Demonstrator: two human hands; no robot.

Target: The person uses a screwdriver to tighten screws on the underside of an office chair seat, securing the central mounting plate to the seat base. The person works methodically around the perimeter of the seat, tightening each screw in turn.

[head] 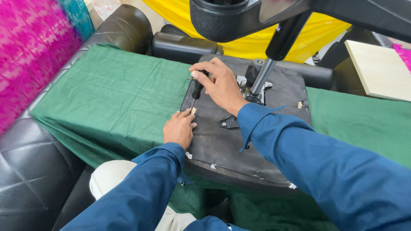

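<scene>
An upturned office chair seat (222,141) lies with its black underside up on a green cloth (124,94). My right hand (220,83) grips the black handle of a screwdriver (197,89), whose tip points down at the seat's left edge. My left hand (180,128) rests on that edge, fingertips pinching a small tan piece (193,110) right at the tool tip. The chair's gas column (263,77) rises from the metal plate in the seat's middle toward the black base overhead.
A black quilted sofa (30,162) carries the cloth; its armrest (128,25) is at the back left. Pink fabric (30,47) hangs at the left, yellow fabric (257,40) behind. A pale wooden board (381,70) lies at the right. The chair base (239,17) looms overhead.
</scene>
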